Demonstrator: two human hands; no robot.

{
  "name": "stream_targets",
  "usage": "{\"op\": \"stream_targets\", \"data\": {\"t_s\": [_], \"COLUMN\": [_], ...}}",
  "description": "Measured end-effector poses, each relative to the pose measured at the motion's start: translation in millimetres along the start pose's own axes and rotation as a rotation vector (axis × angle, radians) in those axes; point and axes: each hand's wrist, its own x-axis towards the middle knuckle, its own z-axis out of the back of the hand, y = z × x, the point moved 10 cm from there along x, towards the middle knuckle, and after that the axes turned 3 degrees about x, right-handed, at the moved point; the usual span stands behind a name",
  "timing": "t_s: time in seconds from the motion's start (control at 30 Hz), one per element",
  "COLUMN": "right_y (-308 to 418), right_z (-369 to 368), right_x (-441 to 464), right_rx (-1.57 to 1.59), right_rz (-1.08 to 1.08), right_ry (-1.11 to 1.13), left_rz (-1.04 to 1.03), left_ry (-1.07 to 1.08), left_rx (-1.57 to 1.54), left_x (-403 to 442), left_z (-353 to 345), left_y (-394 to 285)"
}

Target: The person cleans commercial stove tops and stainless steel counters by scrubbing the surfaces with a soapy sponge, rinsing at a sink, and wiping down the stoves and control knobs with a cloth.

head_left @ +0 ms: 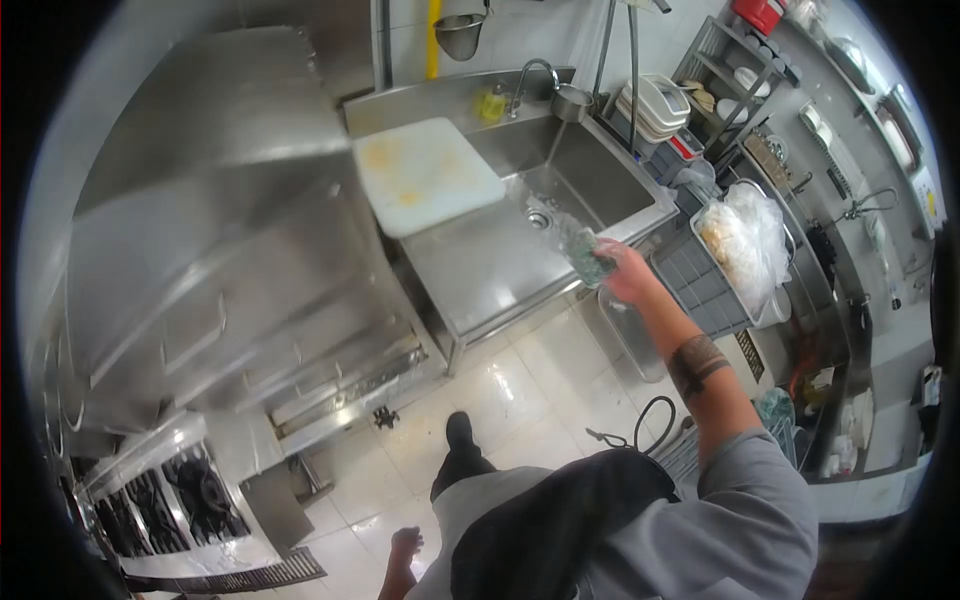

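My right hand [622,272] is stretched out over the front edge of the steel sink [655,213], closed around a clear plastic bag [588,258] with something green in it. What the green contents are cannot be made out. The bag's loose end reaches over the basin near the drain [539,218]. Low beside my body hangs my left hand [405,541], its fingers loosely curled and apart, nothing visible in it. A white cutting board [428,175] with yellow-orange stains lies on the drainboard left of the basin.
A faucet [540,66] with a metal pot [572,103] by it stands behind the basin, near a yellow soap bottle [491,104]. Right of the sink is a grey crate [700,283] with a filled plastic bag [748,240]. A black hose [640,430] lies on the tiled floor [500,385].
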Motion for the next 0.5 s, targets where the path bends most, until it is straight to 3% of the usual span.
{"op": "stream_targets", "data": {"t_s": [0.03,0.1,0.17,0.23,0.27,0.33,0.5], "right_y": [13,16,2,-22,-14,5,63], "right_z": [18,51,116,164,173,190,249], "right_x": [16,25,53,85,108,155,356], "right_rx": [-0.067,0.289,0.149,0.319,0.329,0.372,0.384], "right_rz": [0.019,-0.146,-0.036,-0.217,-0.208,-0.133,-0.097], "right_ry": [-0.055,-0.25,-0.295,-0.387,-0.382,-0.375,-0.417], "left_rz": [0.048,0.197,0.101,0.055,0.053,0.003,0.157], "left_ry": [0.01,0.036,0.023,-0.002,-0.024,-0.06,-0.293], "left_rx": [-0.07,-0.251,-0.176,-0.239,-0.213,-0.234,-0.391], "left_x": [22,64,91,98,106,123,107], "left_z": [4,13,37,58,67,75,48], "left_y": [-32,-90,-166,-226,-254,-291,-326]}}
